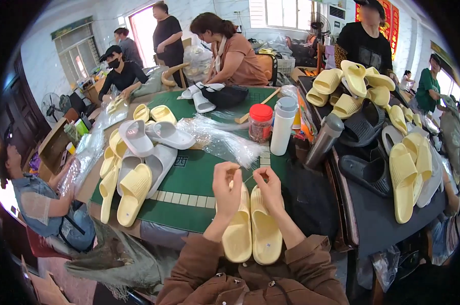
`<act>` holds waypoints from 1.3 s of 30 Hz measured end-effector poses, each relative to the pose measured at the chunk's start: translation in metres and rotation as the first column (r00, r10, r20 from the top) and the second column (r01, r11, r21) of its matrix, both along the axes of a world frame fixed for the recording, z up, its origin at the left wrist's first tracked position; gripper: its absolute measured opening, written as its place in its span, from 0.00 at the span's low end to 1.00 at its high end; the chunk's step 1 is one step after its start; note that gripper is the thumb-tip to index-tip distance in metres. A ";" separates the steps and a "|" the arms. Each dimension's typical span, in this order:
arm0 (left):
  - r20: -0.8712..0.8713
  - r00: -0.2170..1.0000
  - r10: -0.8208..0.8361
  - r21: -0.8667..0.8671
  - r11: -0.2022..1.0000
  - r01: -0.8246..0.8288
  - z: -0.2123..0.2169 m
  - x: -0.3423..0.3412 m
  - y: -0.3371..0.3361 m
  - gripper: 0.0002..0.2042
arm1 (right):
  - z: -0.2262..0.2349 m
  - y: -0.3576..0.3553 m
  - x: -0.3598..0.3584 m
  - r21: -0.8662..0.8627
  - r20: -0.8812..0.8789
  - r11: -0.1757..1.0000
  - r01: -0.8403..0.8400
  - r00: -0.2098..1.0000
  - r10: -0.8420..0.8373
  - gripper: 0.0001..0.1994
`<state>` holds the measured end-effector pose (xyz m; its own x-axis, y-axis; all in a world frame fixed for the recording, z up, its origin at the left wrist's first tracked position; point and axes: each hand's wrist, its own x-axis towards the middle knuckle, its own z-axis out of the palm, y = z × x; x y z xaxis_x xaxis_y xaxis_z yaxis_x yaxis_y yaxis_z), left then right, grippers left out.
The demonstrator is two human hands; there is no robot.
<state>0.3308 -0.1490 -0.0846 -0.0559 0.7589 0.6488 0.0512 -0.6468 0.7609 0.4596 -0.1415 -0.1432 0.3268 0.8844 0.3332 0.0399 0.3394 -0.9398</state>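
A pair of pale yellow slide slippers, the left slipper (237,236) and the right slipper (266,231), lies side by side before me, soles down, heels toward my body. My left hand (227,190) is over the left slipper's toe end, its fingertips pinched together; what they hold is too small to make out. Close beside it, my right hand (268,187) pinches a thin pale strand (248,178) above the right slipper. The strand runs toward my left hand. Both hands partly hide the slippers' straps.
Stacked yellow and grey slippers (135,190) lie left on the green mat (181,212). Clear plastic bags (225,137), a red-lidded jar (260,123), a white bottle (283,127) and a grey flask (325,140) stand beyond. More slippers (404,180) cover the right table. Several people work around.
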 end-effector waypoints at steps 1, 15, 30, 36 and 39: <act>0.158 0.984 -0.081 0.021 0.997 0.079 0.007 -0.005 -0.009 0.05 | -0.002 0.001 0.001 0.000 0.034 1.000 -0.006 0.999 0.006 0.05; -0.140 0.371 -0.918 0.815 0.106 0.569 0.119 -0.107 -0.175 0.07 | -0.001 0.001 0.009 -0.066 -0.010 0.997 -0.031 0.999 0.031 0.06; -0.071 0.375 -0.924 0.730 0.208 0.651 0.130 -0.119 -0.178 0.05 | 0.007 -0.002 0.004 -0.105 0.012 0.994 -0.014 1.000 0.015 0.06; -0.022 0.379 -0.925 0.697 0.257 0.669 0.130 -0.118 -0.178 0.04 | 0.009 -0.002 0.004 -0.099 -0.009 0.995 -0.033 0.999 0.032 0.06; -0.001 0.381 -0.924 0.681 0.279 0.677 0.131 -0.118 -0.178 0.04 | 0.009 -0.002 0.004 -0.106 0.000 0.994 -0.032 0.999 0.032 0.06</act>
